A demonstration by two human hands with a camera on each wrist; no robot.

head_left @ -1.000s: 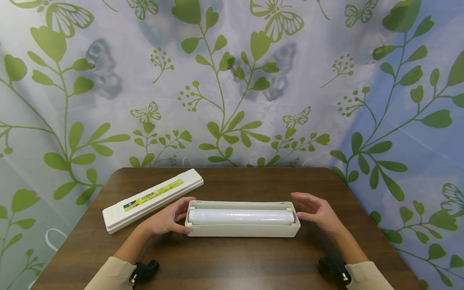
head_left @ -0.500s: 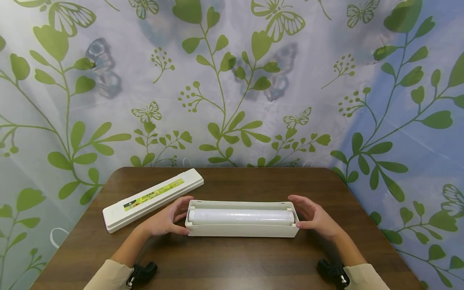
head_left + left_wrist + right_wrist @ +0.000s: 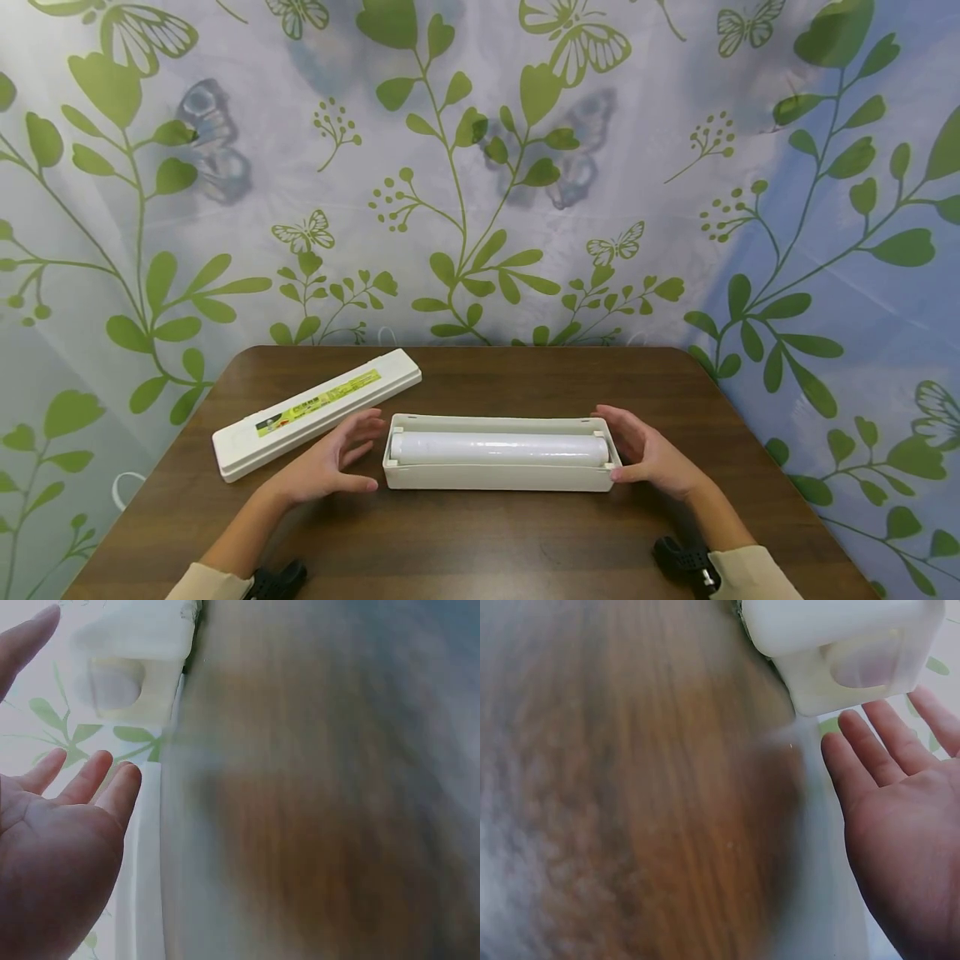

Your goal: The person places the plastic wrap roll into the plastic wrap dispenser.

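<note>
A long white cling film box [image 3: 498, 478] lies lidless in the middle of the table in the head view, with a white roll of film [image 3: 498, 449] inside. My left hand [image 3: 330, 467] is a little apart from its left end, fingers loosely spread and holding nothing. The left wrist view shows a gap between the fingers [image 3: 86, 776] and the box end. At the right end, my right hand [image 3: 656, 458] has its thumb at the front corner and fingers by the back corner. Those fingers [image 3: 877, 746] look nearly straight in the right wrist view; firm contact cannot be told.
The white lid [image 3: 315, 414], with a yellow-green label, lies slanted at the back left of the brown wooden table [image 3: 510, 546]. Behind the table hangs a cloth [image 3: 480, 192] printed with leaves and butterflies. A black wrist mount [image 3: 682, 557] sits on each forearm.
My left hand has let go of the box's left end and drawn back leftward. My right hand has moved in slightly to the right end. Box and lid have stayed put.
</note>
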